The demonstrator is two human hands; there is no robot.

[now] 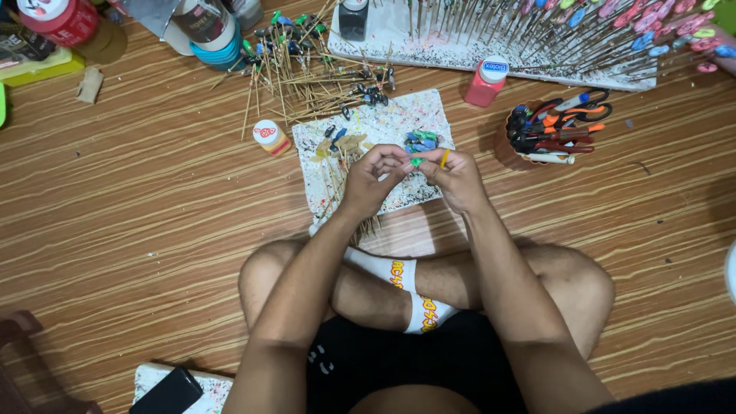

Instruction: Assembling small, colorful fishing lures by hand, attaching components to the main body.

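Two hands, left hand (370,175) and right hand (454,175), pinch a small green piece (415,162) over the paint-spattered sheet (399,123), finished painted sticks (537,27) at twelve o'clock, bare sticks (307,77) at eleven o'clock remaining.

Striped wood-grain floor (138,199), evenly lit, dark wooden furniture (15,330) at corner

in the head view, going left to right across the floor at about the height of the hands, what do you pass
small white-capped bottle → paint-spattered white sheet → left hand → right hand → round holder of scissors and pens
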